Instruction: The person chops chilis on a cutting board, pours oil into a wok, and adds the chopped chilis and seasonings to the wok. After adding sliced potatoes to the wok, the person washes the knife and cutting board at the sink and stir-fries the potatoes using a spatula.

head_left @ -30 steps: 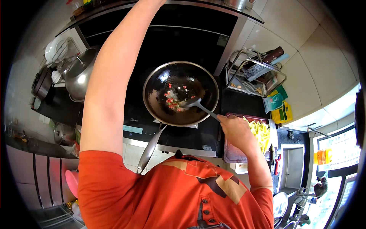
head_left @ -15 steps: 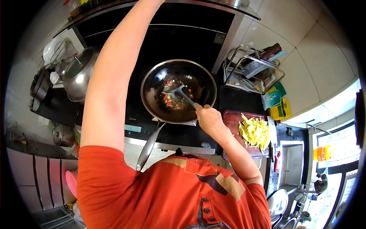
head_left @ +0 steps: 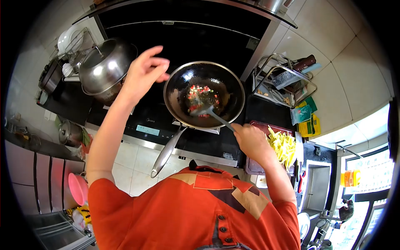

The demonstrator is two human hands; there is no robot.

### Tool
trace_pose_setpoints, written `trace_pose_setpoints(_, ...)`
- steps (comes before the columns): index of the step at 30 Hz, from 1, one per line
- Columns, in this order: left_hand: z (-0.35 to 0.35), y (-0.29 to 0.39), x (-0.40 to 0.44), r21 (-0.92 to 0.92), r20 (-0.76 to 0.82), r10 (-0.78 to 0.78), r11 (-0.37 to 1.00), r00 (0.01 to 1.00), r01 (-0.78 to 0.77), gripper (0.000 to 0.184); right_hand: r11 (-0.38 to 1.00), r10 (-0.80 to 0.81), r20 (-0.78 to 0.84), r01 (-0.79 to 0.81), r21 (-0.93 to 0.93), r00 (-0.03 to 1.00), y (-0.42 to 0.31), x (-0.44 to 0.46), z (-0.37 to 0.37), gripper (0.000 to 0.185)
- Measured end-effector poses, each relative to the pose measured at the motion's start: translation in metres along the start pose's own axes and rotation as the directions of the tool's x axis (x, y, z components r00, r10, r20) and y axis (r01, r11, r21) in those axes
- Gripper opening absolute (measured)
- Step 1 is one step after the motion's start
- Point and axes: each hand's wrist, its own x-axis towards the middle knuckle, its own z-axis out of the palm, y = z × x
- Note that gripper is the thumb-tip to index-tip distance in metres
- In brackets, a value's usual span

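Note:
A dark wok sits on the black stove, its long metal handle pointing toward me. Chopped red and green chili pieces, with some pale bits, lie in its bottom. My right hand is closed round the handle of a grey spatula, whose head is down in the wok among the pieces. My left hand hangs in the air left of the wok's rim, fingers apart, holding nothing. Beside my right hand, pale yellow-green strips are heaped on a reddish-brown cutting board.
A lidded steel pot stands left of the wok. A wire knife rack with a grater is at the right, near seasoning packets. Further right is a sink. A shelf edge runs above the stove.
My left hand has come down from the upper shelf into view beside the wok. My right hand has drawn the spatula toward me and slightly right in the wok.

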Motion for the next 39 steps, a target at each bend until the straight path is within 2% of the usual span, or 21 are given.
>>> trace_pose_setpoints(1, -0.006, -0.006, -0.011, 0.008, -0.011, -0.036, 0.999, 0.999, 0.036, 0.052, 0.999, -0.022, -0.075, 0.025, 0.034, 0.997, 0.001, 0.012, 0.011, 0.025)
trace_pose_setpoints(2, -0.01, -0.015, -0.021, 0.015, -0.023, -0.07, 0.997, 0.997, 0.071, 0.049, 0.996, -0.085, -0.157, 0.082, -0.023, 0.984, 0.005, 0.027, 0.024, 0.015)
trace_pose_setpoints(4, -0.015, -0.022, -0.038, -0.002, -0.049, -0.09, 0.996, 0.995, 0.09, 0.041, 0.996, -0.085, -0.194, 0.08, -0.034, 0.977, 0.003, 0.051, 0.036, 0.015)
trace_pose_setpoints(6, -0.019, -0.026, -0.051, 0.004, -0.043, -0.111, 0.994, 0.993, 0.111, 0.039, 0.997, -0.081, -0.306, 0.071, -0.044, 0.949, 0.006, 0.072, 0.048, 0.015)
trace_pose_setpoints(7, -0.019, -0.026, -0.056, 0.012, -0.037, -0.123, 0.992, 0.992, 0.124, 0.038, 0.996, -0.082, -0.306, 0.072, -0.046, 0.949, 0.01, 0.081, 0.054, 0.015)
trace_pose_setpoints(9, -0.019, -0.037, -0.064, 0.015, -0.021, -0.134, 0.991, 0.991, 0.134, 0.034, 0.999, -0.003, -0.218, -0.008, -0.05, 0.976, 0.012, 0.093, 0.058, 0.026)
trace_pose_setpoints(12, -0.018, -0.044, -0.075, 0.011, 0.015, -0.175, 0.984, 0.984, 0.175, 0.029, 0.998, 0.04, -0.18, -0.05, -0.049, 0.983, 0.012, 0.073, 0.048, 0.027)
trace_pose_setpoints(13, -0.018, -0.045, -0.078, 0.014, 0.031, -0.176, 0.984, 0.984, 0.176, 0.028, 0.994, 0.105, -0.138, -0.109, -0.027, 0.985, 0.011, 0.064, 0.04, 0.028)
trace_pose_setpoints(16, -0.018, -0.048, -0.081, 0.017, 0.069, -0.171, 0.985, 0.983, 0.17, 0.026, 0.994, 0.105, -0.211, -0.094, 0.062, 0.972, 0.012, 0.03, 0.025, 0.026)
trace_pose_setpoints(20, -0.017, -0.039, -0.082, 0.034, 0.095, -0.125, 0.992, 0.988, 0.122, 0.024, 0.984, 0.176, -0.184, -0.179, -0.003, 0.967, -0.006, -0.002, 0.02, 0.022)
trace_pose_setpoints(28, -0.012, -0.039, -0.08, -0.029, 0.208, -0.116, 0.992, 0.971, 0.125, 0.022, 0.963, 0.267, -0.249, -0.246, 0.113, 0.931, -0.018, -0.035, 0.029, 0.027)
trace_pose_setpoints(30, -0.006, -0.041, -0.076, -0.052, 0.237, -0.11, 0.991, 0.965, 0.126, 0.021, 0.945, 0.259, -0.382, -0.149, 0.293, 0.887, -0.011, -0.041, 0.033, 0.026)
trace_pose_setpoints(32, 0.001, -0.04, -0.076, -0.045, 0.269, -0.133, 0.988, 0.954, 0.15, 0.022, 0.915, 0.31, -0.351, -0.178, 0.361, 0.883, -0.009, -0.048, 0.035, 0.026)
trace_pose_setpoints(34, 0.009, -0.037, -0.078, -0.042, 0.289, -0.112, 0.991, 0.951, 0.129, 0.022, 0.758, 0.432, -0.187, -0.243, 0.605, 0.882, 0.004, -0.05, 0.048, 0.028)
trace_pose_setpoints(35, 0.014, -0.035, -0.079, -0.049, 0.297, -0.114, 0.99, 0.948, 0.134, 0.022, 0.653, 0.437, -0.146, -0.202, 0.73, 0.887, 0.017, -0.054, 0.058, 0.031)
trace_pose_setpoints(36, 0.018, -0.031, -0.081, -0.055, 0.303, -0.116, 0.989, 0.946, 0.138, 0.022, 0.654, 0.433, -0.151, -0.194, 0.731, 0.889, 0.018, -0.059, 0.053, 0.031)
trace_pose_setpoints(37, 0.021, -0.027, -0.082, -0.04, 0.308, -0.11, 0.991, 0.945, 0.128, 0.022, 0.357, 0.492, 0.003, -0.205, 0.911, 0.871, 0.018, -0.066, 0.044, 0.032)
trace_pose_setpoints(38, 0.024, -0.023, -0.084, -0.034, 0.307, -0.106, 0.992, 0.946, 0.122, 0.022, 0.016, 0.494, 0.169, -0.203, 0.979, 0.853, 0.021, -0.073, 0.039, 0.034)
trace_pose_setpoints(39, 0.028, -0.019, -0.086, -0.048, 0.298, -0.083, 0.994, 0.951, 0.102, 0.022, -0.027, 0.447, 0.135, -0.138, 0.99, 0.884, 0.032, -0.079, 0.042, 0.035)
